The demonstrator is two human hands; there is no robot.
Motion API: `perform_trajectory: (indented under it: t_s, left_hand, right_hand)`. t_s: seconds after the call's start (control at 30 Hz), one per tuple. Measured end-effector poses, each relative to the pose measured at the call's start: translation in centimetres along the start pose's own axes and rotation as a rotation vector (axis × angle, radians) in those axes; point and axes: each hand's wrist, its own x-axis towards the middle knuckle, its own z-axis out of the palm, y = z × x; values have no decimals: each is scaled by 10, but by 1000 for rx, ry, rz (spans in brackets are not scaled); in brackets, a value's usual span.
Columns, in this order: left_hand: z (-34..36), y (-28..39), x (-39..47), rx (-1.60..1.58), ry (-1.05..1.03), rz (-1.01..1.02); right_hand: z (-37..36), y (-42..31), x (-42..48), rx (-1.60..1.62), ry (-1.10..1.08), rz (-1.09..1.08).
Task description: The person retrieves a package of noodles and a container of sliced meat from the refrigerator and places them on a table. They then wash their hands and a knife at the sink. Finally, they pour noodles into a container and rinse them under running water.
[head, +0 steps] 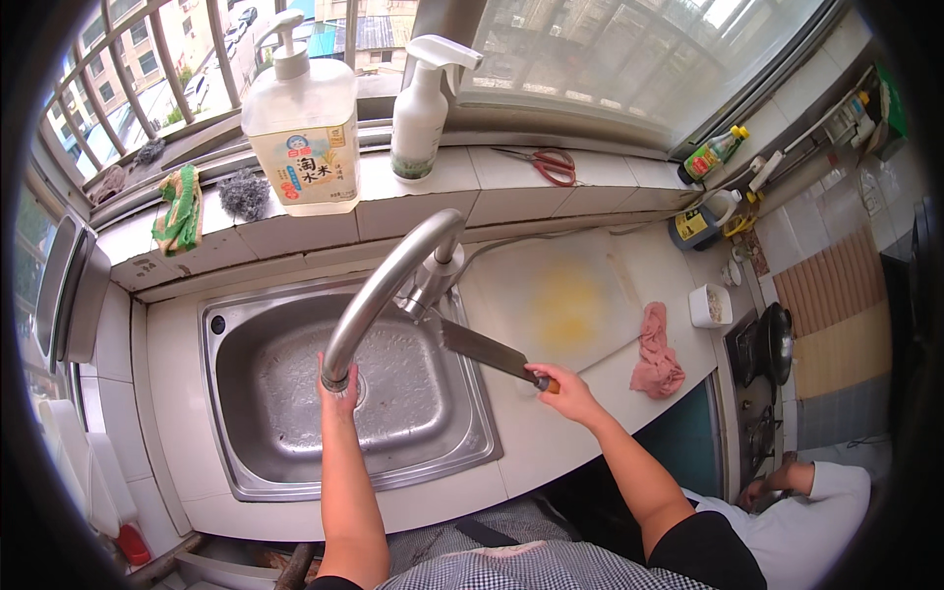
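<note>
My right hand [566, 392] grips the wooden handle of a cleaver [494, 351]. Its broad metal blade points left over the right rim of the stainless steel sink [354, 435], with the tip close to the faucet base. My left hand [339, 394] is in the sink area under the mouth of the curved metal faucet [391, 284]. The spout covers most of its fingers, so whether it holds anything is hidden. Water seems to run onto that hand, and the basin floor is wet.
A pale cutting board [509, 287] with a yellow stain lies right of the sink, beside a pink cloth [656, 358]. Scissors [549, 166], a spray bottle [419, 122] and a pump bottle [306, 140] line the ledge. At right, a person in a white sleeve [818, 516] stands near the stove.
</note>
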Motion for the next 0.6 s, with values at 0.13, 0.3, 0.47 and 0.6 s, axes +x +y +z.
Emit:
perform_trajectory:
  t_s: [0.13, 0.3, 0.47, 0.6]
  left_hand:
    - [9, 5, -7, -67, 23, -73]
    - [-1, 14, -21, -187, 98, -107]
    - [-10, 17, -34, -150, 112, -66]
    - [9, 12, -46, -126, 74, -65]
  right_hand:
    - [-37, 80, -10, 724, 272, 638]
    - [-74, 191, 6, 811, 690, 824]
    - [-93, 209, 58, 657, 543, 813]
    - [-84, 188, 89, 496, 289, 663]
